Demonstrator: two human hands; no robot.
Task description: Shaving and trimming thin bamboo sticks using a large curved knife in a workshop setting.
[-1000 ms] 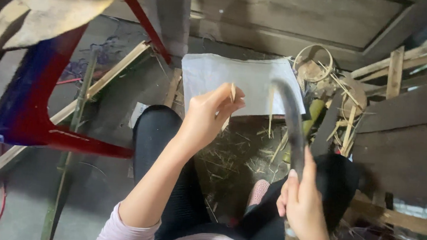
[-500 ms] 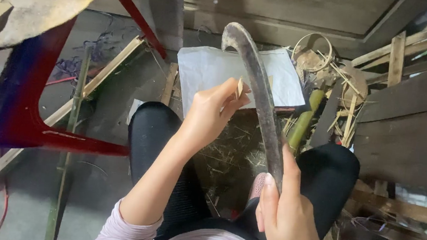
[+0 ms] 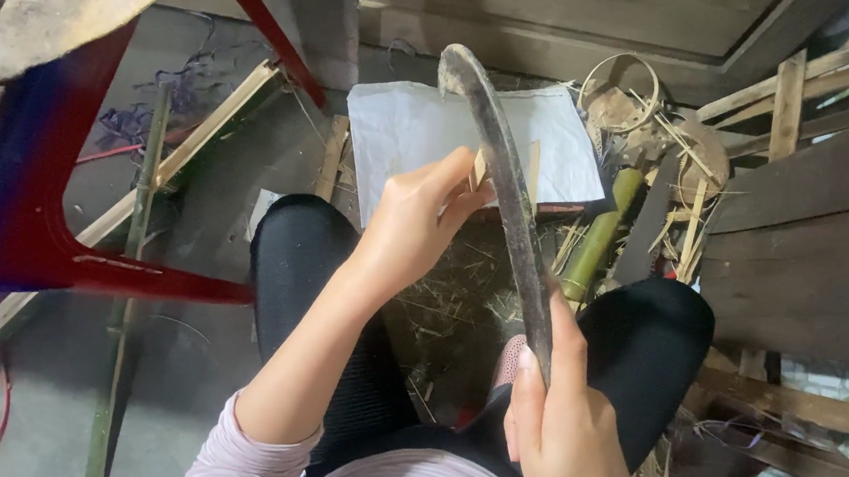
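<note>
right hand (image 3: 570,433) grips the curved dark blade (image 3: 503,184) by its lower end, fingers closed round it. left hand (image 3: 415,228) pinches a thin bamboo sliver (image 3: 477,169) against the blade's edge, above the knees. white flat bag (image 3: 422,129) lies on the floor behind, partly hidden by blade and hand; its dark lower edge is hard to make out.

The left hand (image 3: 415,230) is stretched out ahead over the left knee, forearm bare, a pale pink sleeve pushed up near the elbow. Its fingers curl inward and the fingertips (image 3: 469,177) pinch together at the top. The right hand (image 3: 565,433) sits lower and closer to the body, closed in a fist with the thumb laid straight up along what it grips. Both knees are spread wide in black trousers
</note>
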